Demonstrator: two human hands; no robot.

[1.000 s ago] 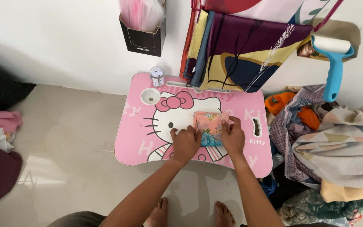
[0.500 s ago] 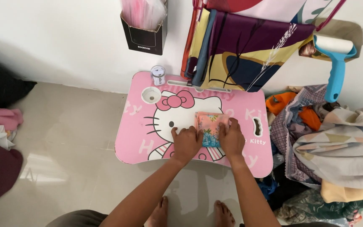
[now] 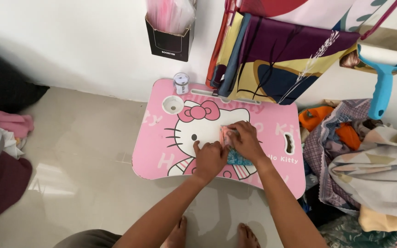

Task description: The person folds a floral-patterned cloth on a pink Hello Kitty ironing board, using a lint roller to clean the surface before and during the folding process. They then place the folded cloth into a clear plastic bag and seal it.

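Both hands [image 3: 228, 151] flat on folded cloth [image 3: 235, 156]

Both forearms bare, no sleeves; left hand [image 3: 210, 158] and right hand [image 3: 246, 142] without gloves; feet bare.

Home: tiled floor, pink lap desk [image 3: 161, 151], laundry heap [image 3: 368, 156].
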